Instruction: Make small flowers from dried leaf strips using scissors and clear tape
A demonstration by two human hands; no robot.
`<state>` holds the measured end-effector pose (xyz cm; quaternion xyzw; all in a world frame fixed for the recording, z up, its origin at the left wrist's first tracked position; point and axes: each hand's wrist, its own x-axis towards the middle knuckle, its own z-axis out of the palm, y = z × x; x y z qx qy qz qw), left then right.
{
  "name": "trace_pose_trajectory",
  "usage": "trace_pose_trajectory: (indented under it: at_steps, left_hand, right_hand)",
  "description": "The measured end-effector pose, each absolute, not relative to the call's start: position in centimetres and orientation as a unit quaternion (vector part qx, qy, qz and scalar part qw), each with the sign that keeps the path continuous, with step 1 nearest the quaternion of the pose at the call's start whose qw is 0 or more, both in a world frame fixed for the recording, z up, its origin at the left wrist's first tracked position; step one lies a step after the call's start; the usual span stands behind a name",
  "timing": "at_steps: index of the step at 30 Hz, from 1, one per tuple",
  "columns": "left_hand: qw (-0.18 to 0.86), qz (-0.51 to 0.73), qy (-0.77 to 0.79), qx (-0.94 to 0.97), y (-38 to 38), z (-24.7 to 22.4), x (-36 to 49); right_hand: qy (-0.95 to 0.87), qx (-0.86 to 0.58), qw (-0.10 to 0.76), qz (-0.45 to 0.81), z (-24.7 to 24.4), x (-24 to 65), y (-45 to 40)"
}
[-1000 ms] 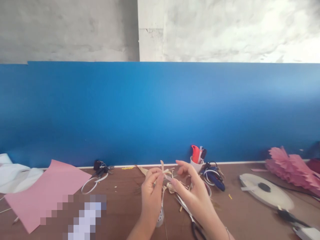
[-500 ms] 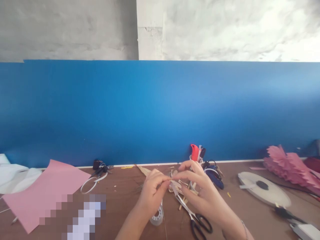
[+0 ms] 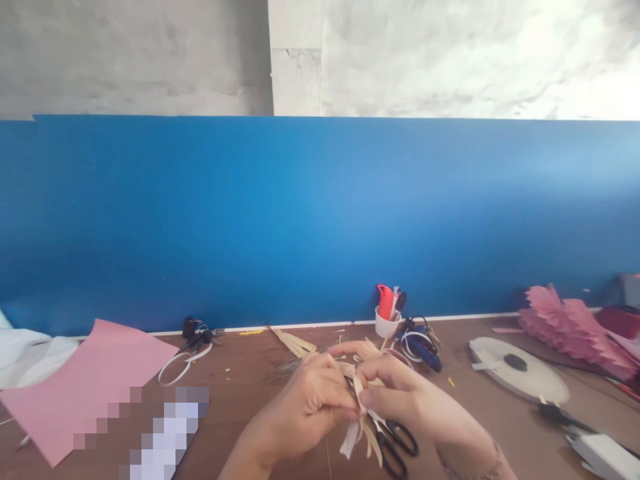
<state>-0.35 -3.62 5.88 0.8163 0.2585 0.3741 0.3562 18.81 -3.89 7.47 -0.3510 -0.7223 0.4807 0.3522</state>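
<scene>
My left hand (image 3: 313, 400) and my right hand (image 3: 403, 393) meet low in the middle of the head view. Between their fingertips is a thin, pale cream strip (image 3: 359, 393), pinched from both sides. Its material is unclear. More cream strips (image 3: 371, 443) and a whitish tail (image 3: 349, 440) hang below the fingers. Scissors (image 3: 395, 443) with black handles lie on the table just under my right hand, their blades mostly covered. Beyond my left hand lies a bundle of long cream strips (image 3: 295, 343).
A white cup (image 3: 387, 325) with a red-handled tool stands at the back, beside a blue cord bundle (image 3: 425, 350). Pink paper (image 3: 93, 387) lies left. At right are a flat white reel (image 3: 520, 370), a white adapter (image 3: 605, 457) and pleated pink paper (image 3: 575, 327). A blue partition (image 3: 300, 220) rises behind.
My hands have come closer together and turned inward, with cream strips now hanging below the fingers. My right fingers, spread before, have closed in. The tape roll beneath my left hand is now hidden.
</scene>
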Motion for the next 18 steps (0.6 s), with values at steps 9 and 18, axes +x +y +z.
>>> trace_pose_trajectory:
  at_steps: [9,18]
  left_hand:
    - [0.36,0.409,0.241,0.803,-4.2,6.7,-0.7]
    - [0.337,0.502,0.312,0.732,-1.8,4.2,-1.5]
  right_hand:
    - [-0.581,-0.364,0.374,0.625,6.4,17.0,-3.3]
    - [-0.585,-0.453,0.513,0.435,5.8,17.5,-2.2]
